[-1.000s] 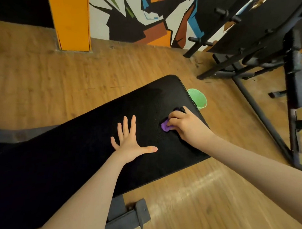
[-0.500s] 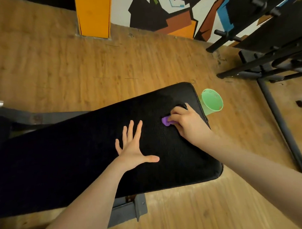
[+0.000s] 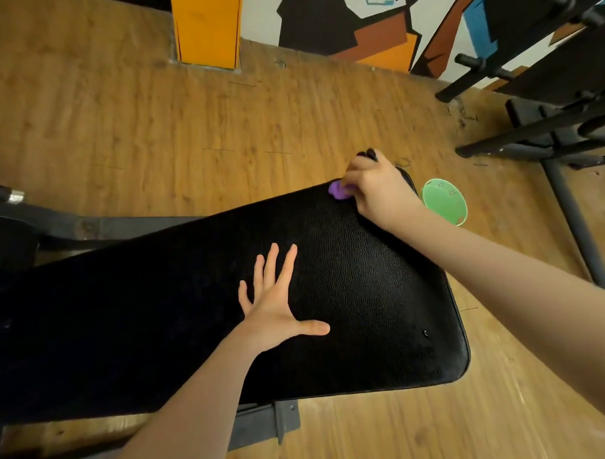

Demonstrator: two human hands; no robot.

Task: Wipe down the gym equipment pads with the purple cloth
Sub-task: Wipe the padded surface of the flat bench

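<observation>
My left hand (image 3: 279, 305) lies flat on the black bench pad (image 3: 382, 295), fingers straight and fanned out toward twelve o'clock, thumb stretched away toward three o'clock, palm pressed to the pebbled surface near the middle of the pad. My right hand (image 3: 378, 189) reaches across to the pad's far edge at about one o'clock from the left hand, well apart from it, with the fingers curled down around the purple cloth (image 3: 337, 190). Only a small bunched bit of the cloth shows, poking out at the nine o'clock side of my knuckles and touching the rim of the pad; the rest is hidden under my fingers. A dark scrap sticks up past my fingertips, too small for me to tell what it is. Just beside my right wrist, at three o'clock, a green cup (image 3: 444, 200) stands on the wooden floor (image 3: 119, 115) with its mouth open toward me. At two o'clock, black metal frames (image 3: 548, 131) rest on the floor below a painted wall (image 3: 321, 19).
</observation>
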